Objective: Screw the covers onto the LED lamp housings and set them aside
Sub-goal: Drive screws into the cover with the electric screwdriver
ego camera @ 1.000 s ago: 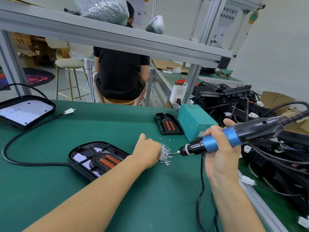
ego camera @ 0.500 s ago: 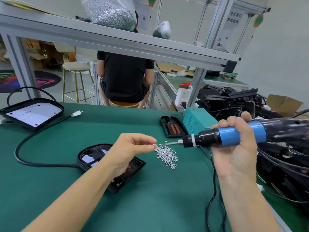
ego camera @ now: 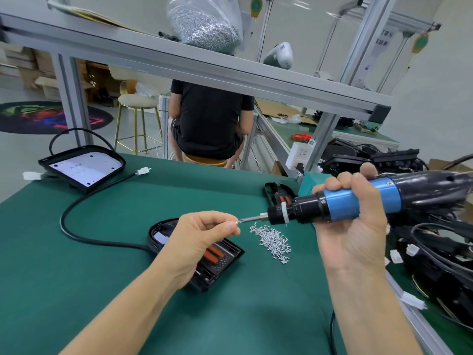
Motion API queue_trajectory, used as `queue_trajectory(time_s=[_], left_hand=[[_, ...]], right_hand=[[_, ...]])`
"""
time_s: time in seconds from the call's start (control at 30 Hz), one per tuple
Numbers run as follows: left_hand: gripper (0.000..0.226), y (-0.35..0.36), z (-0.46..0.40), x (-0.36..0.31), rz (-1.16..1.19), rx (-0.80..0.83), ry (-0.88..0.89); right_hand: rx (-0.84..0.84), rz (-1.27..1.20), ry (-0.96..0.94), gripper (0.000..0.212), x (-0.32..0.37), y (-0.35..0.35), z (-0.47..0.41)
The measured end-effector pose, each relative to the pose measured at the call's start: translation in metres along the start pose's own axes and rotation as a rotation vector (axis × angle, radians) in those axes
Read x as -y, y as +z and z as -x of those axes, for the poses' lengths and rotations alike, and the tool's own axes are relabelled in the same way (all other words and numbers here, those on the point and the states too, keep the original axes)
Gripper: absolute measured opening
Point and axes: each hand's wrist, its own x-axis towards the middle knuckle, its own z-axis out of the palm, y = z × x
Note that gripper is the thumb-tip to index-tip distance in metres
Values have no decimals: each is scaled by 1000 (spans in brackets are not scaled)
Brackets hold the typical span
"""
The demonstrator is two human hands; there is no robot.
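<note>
At a green felt-covered desk (ego camera: 97,290), a person's left hand (ego camera: 197,239) pinches one small silver screw (ego camera: 236,222) between thumb and fingertip, held against the bit of an electric screwdriver (ego camera: 358,201). The right hand (ego camera: 358,226) wraps around the tool's smooth blue barrel. Beneath the left hand lies one black plastic lamp housing (ego camera: 217,262) with orange parts inside, a black cable (ego camera: 84,231) curving from it. A second housing (ego camera: 84,167), with a white panel, sits near the desk's far left edge; a third black piece (ego camera: 276,193) lies behind the screwdriver. A loose pile of screws (ego camera: 272,242) rests beside the near housing. Open felt stretches along the near edge.
</note>
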Motion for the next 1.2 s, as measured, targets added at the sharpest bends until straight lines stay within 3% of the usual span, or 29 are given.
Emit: queue_trajectory(time_s=[0.47,0.53,0.67,0.83,0.97,1.2], left_hand=[[9,-11,-4,1,-80,-22,38],[13,-18,-7,5,-211,-54,37],[14,-33,-16,13,-809,-102,100],[11,-34,-33,17,-1340,50,249],[13,-27,-50,21,-1491,246,246],[10,-36,-49,29,-1472,282,325]], right_hand=[[44,77,-13,30,-12,5,3],[38,106,-27,31,-15,3,1],[2,223,-31,34,-29,-7,0],[-68,339,7,38,-57,-25,4],[-107,366,29,40,-73,-34,6],[-82,354,32,37,-74,-40,1]])
